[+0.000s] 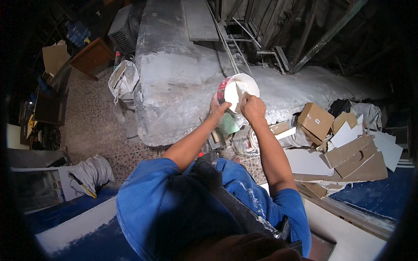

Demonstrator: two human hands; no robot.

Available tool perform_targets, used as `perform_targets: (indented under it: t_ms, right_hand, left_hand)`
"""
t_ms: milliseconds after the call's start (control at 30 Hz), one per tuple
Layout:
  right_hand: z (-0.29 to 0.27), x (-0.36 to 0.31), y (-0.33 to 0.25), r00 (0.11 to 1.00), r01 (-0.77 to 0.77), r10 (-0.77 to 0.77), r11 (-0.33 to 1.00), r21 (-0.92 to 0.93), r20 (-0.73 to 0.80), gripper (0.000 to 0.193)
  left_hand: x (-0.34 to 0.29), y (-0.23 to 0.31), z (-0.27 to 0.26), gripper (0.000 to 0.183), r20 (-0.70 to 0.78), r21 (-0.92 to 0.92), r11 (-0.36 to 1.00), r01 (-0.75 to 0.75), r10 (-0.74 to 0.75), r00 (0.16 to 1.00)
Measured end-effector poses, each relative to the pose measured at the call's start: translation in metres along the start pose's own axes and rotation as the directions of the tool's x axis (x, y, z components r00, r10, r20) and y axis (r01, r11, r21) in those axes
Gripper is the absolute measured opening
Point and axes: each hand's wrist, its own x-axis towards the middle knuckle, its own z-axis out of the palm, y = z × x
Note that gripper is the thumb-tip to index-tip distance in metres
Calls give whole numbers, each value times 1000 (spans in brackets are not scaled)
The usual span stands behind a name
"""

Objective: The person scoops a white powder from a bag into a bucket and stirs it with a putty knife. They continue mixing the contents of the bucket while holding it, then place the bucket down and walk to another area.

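Observation:
A white bucket with a red and black outer band (222,88) is tilted so its mouth faces me, at the edge of a grey, dusty slab (170,82). White, paste-like material shows inside it. My left hand (217,108) grips the bucket's left side, thumb near the rim. In my right hand (254,107), fingers closed, is what looks like a putty knife (240,88); its pale blade reaches into the bucket and its handle is hidden by my fist. Below the bucket are a green piece (228,124) and a wooden-handled tool (215,136).
Cardboard boxes (315,122) and torn sheets (355,156) heap up on the right. A white sack (124,80) stands left of the slab. Long thin strips (226,45) and metal bars (326,37) lie beyond. A yellow-black cutter (82,185) is at lower left.

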Motion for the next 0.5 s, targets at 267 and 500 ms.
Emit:
perform_targets:
  t_ms: [267, 500]
  right_hand:
    - [-10, -3, -12, 980, 8, 7, 997, -73, 198, 35]
    - [-9, 5, -7, 978, -158, 159, 987, -23, 137, 33]
  left_hand:
    - [-2, 12, 2, 75, -13, -38, 999, -29, 29, 999]
    - [-11, 32, 15, 79, 38, 17, 999, -42, 41, 998]
